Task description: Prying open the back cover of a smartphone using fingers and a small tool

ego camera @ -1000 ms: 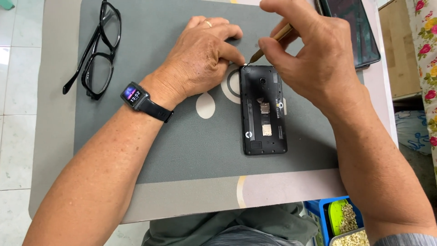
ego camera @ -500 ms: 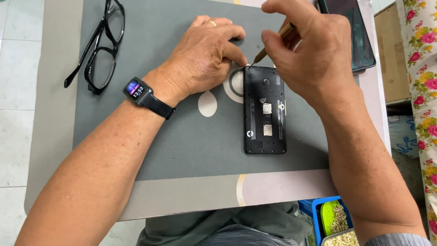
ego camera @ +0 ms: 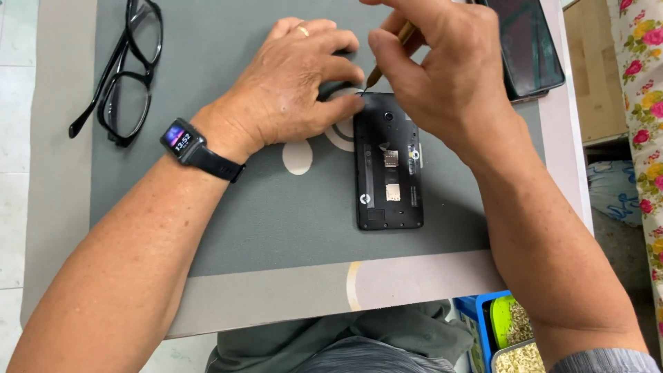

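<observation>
The opened black phone (ego camera: pixel 388 162) lies flat on the grey mat (ego camera: pixel 228 207), long axis running away from the person, insides showing; the left hand (ego camera: pixel 290 90) presses its top-left corner, fingers curled. The right hand (ego camera: pixel 442 76) pinches a thin tool (ego camera: pixel 387 59), tip at the phone's top edge.

Black phone (ego camera: pixel 388 166) with the back cover off, lying flat and face down on the grey mat (ego camera: pixel 276 214) of the bench, long axis running from 12 to 6 o'clock, a little right of centre. Inner frame exposed: round camera lens near the top, two small metal card slots down the middle, a small white mark at the lower left. Thin wooden-handled tool (ego camera: pixel 388 54), slanted from 1 o'clock down toward 7 o'clock, dark tip touching the phone's upper left corner. Upper edge partly hidden under fingers.
</observation>
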